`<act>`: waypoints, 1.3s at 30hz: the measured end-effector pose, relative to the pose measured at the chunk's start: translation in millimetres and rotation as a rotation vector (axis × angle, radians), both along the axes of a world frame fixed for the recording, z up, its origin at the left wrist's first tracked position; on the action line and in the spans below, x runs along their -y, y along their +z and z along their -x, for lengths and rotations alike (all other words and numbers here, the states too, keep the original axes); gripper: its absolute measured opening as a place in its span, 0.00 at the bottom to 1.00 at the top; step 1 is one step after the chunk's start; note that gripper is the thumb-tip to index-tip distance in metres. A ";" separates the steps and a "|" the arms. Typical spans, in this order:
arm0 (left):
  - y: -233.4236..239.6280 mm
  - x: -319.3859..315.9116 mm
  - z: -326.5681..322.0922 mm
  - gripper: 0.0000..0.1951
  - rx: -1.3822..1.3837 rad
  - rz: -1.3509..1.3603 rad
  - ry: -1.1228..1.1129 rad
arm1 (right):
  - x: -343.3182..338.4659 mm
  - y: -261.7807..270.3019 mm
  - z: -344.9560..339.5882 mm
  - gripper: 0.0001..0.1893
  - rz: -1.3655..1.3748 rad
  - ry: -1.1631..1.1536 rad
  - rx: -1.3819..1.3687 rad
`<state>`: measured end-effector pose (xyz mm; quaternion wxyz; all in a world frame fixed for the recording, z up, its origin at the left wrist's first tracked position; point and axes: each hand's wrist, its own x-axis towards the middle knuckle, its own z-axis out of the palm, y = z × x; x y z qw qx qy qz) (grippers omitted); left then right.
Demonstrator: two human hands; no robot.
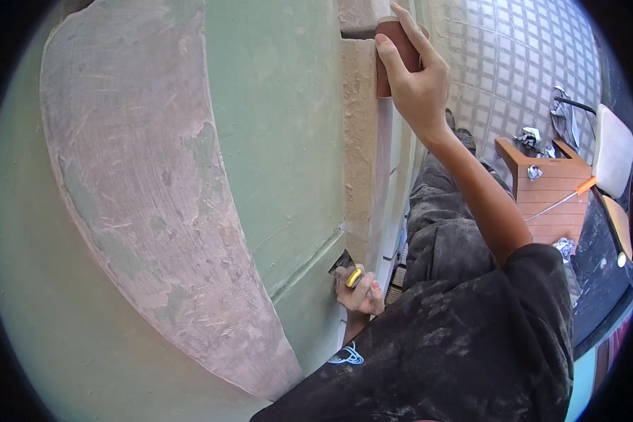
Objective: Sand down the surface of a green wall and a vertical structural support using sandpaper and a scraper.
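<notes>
My right hand (419,84) grips a reddish-brown sheet of sandpaper (384,68), apparently wrapped around a block. It is held along the rough, putty-coloured edge (360,137) of the wall, just beside a dark gap. Lower down, near my body, my left hand (360,295) holds a putty knife (354,277) with a yellow-marked handle. The dark blade sits close to the green wall (279,116), by a groove running across it; whether it touches cannot be told. A large scraped, pinkish-white patch (147,174) with green remnants covers the wall on the left.
To the right stands a brown slatted stool (554,184) with crumpled paper (528,137) around it. A tool with an orange handle (586,185) lies across it. Beyond is a white chair part (613,150). The floor (527,63) has a grid pattern.
</notes>
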<state>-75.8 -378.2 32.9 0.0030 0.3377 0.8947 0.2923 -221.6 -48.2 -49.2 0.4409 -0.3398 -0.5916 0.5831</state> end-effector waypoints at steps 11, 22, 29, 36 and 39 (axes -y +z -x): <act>-3.0 -1.0 1.8 0.11 -0.020 -0.030 -0.012 | -7.6 15.7 -12.8 0.26 -0.017 0.092 0.132; -5.4 5.0 0.7 0.10 0.011 -0.028 -0.005 | -13.2 17.5 -17.0 0.27 -0.040 0.151 0.129; -6.7 -0.4 4.1 0.11 -0.051 -0.061 -0.022 | 15.1 6.5 -41.5 0.30 -0.166 0.200 0.182; -7.1 -1.8 5.5 0.10 -0.056 -0.016 -0.019 | -19.0 2.8 -22.1 0.28 -0.073 0.182 0.115; -8.3 4.6 0.8 0.10 -0.081 0.013 0.012 | -15.8 4.8 -35.2 0.28 -0.034 0.244 0.084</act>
